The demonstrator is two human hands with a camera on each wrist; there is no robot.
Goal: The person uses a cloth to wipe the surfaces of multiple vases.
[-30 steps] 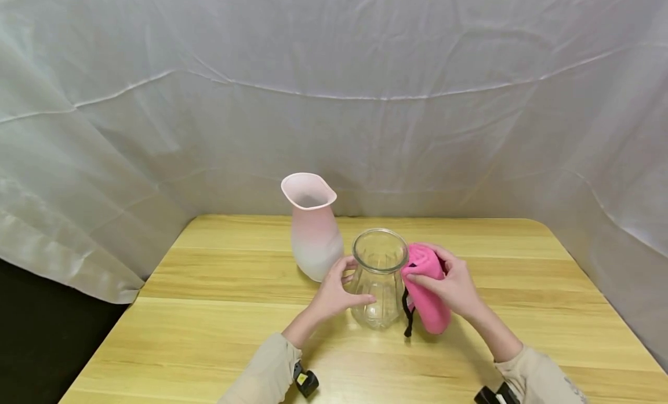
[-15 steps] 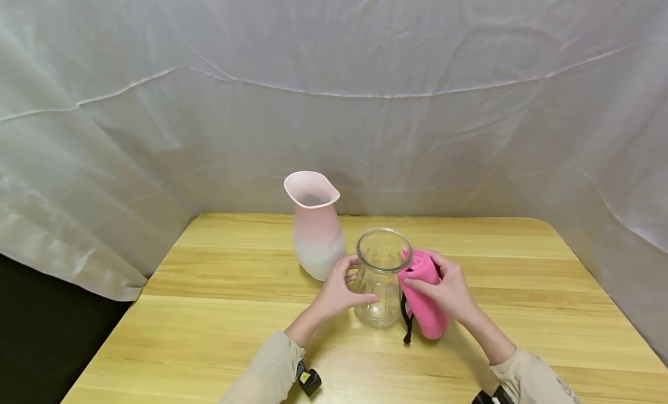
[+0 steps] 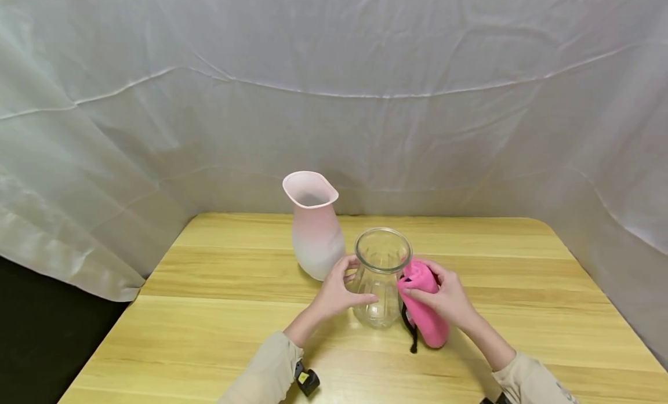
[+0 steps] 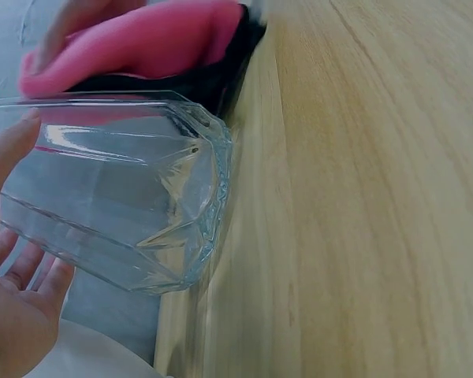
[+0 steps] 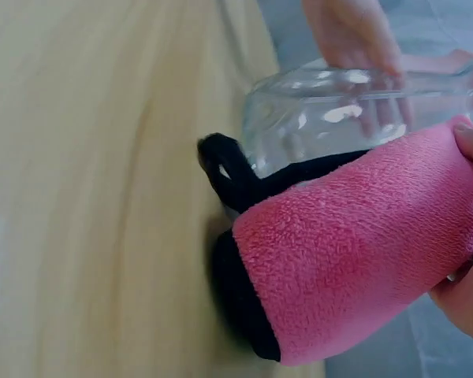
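Note:
A clear ribbed glass vase (image 3: 378, 276) stands on the wooden table (image 3: 209, 334). My left hand (image 3: 339, 291) holds its left side, thumb and fingers curled round the body (image 4: 118, 205). My right hand (image 3: 443, 297) grips a folded pink cloth (image 3: 424, 302) with a black edge and loop (image 3: 409, 328), and presses it against the vase's right side (image 5: 331, 102). The right wrist view shows the pink cloth (image 5: 355, 260) close up, with the black loop (image 5: 225, 169) hanging toward the table.
A taller pink-and-white vase (image 3: 315, 227) stands just behind and left of the glass one. White fabric (image 3: 334, 102) walls in the table at the back and sides. The table's left edge (image 3: 125, 311) drops off to dark floor.
The right hand has slid the pink cloth down the vase's right side, from near the rim toward the body. The left hand has kept its hold.

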